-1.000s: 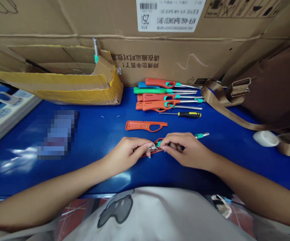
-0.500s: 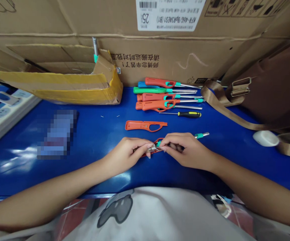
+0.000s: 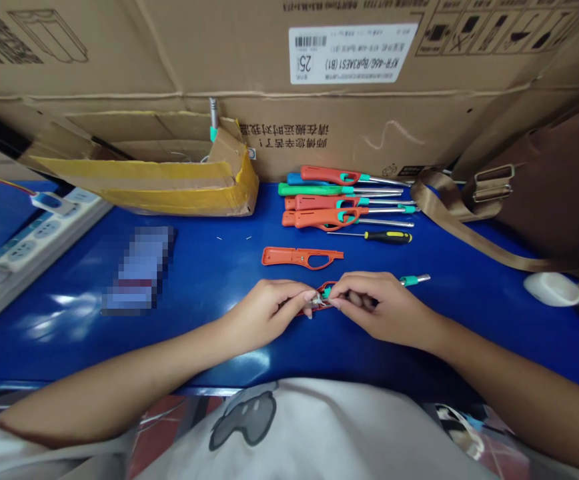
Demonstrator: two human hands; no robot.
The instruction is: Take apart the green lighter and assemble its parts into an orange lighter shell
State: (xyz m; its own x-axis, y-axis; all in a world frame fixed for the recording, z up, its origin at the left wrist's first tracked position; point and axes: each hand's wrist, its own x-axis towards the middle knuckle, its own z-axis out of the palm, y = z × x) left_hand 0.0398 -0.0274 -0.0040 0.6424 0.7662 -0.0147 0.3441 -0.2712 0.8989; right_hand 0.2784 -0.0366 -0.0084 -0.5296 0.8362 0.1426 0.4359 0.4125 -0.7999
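Observation:
Both hands are closed at an opened orange stick lighter [image 3: 327, 288], its inner parts showing. My left hand [image 3: 274, 310] pinches a small pale, shiny part at the handle end between thumb and index finger. Fingertips of my right hand [image 3: 377, 303] are pinched beside the teal trigger, over the lighter. The exact part between them is hidden. Past the right knuckles the metal nozzle with a teal collar [image 3: 410, 281] sticks out. The loose orange half-shell [image 3: 294, 257] lies just behind, its inside facing up.
Several assembled lighters [image 3: 329, 200] lie stacked at the back, near a screwdriver [image 3: 389, 237]. A taped cardboard box [image 3: 169, 193] stands at back left. A phone [image 3: 139, 267] and power strip [image 3: 34, 247] lie left; a white object [image 3: 552, 289] and brown strap [image 3: 469, 240] lie right.
The camera view has shifted, so everything sits slightly further right and lower. Both hands keep pinching at the opened lighter; the fingertips have moved only slightly, the left thumb covering more of the shiny part.

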